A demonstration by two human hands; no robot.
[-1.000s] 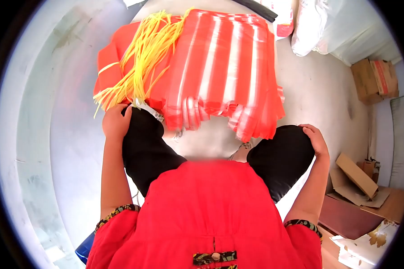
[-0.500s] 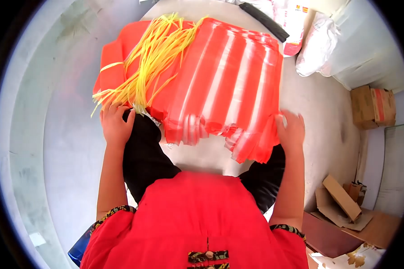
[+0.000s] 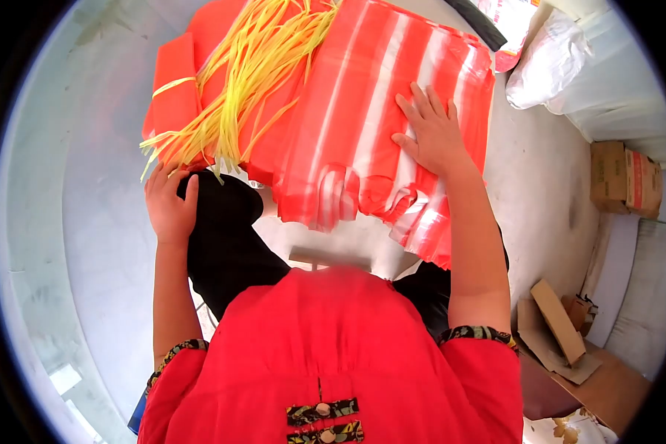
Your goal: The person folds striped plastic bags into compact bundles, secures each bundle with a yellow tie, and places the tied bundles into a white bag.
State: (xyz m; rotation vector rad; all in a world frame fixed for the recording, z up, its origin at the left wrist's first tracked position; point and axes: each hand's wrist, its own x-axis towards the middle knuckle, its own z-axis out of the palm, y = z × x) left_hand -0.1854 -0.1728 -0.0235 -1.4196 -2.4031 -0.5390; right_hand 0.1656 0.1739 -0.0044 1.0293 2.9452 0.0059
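Observation:
A stack of red plastic bags with whitish stripes [image 3: 348,96] lies in front of me, its cut handle ends facing my lap. My right hand [image 3: 433,133] rests on top of it, palm down with fingers spread. Left of the stripes, a bundle of yellow plastic strips [image 3: 263,74] is draped over more folded red plastic [image 3: 175,55]. Close to the lower ends of the strips is my left hand [image 3: 172,203], lying on my black-clad knee with its fingers apart. Whether its fingertips touch the red plastic I cannot tell.
A dark bar [image 3: 479,22] lies beyond the stack at the upper right, near a white plastic bag [image 3: 549,59]. A cardboard box [image 3: 625,177] stands against the right wall. Flattened cardboard [image 3: 559,325] leans at the lower right.
My right hand has moved from the right edge of the stack onto its top. My left hand stays at my knee. The view has shifted slightly, with the stack higher in it.

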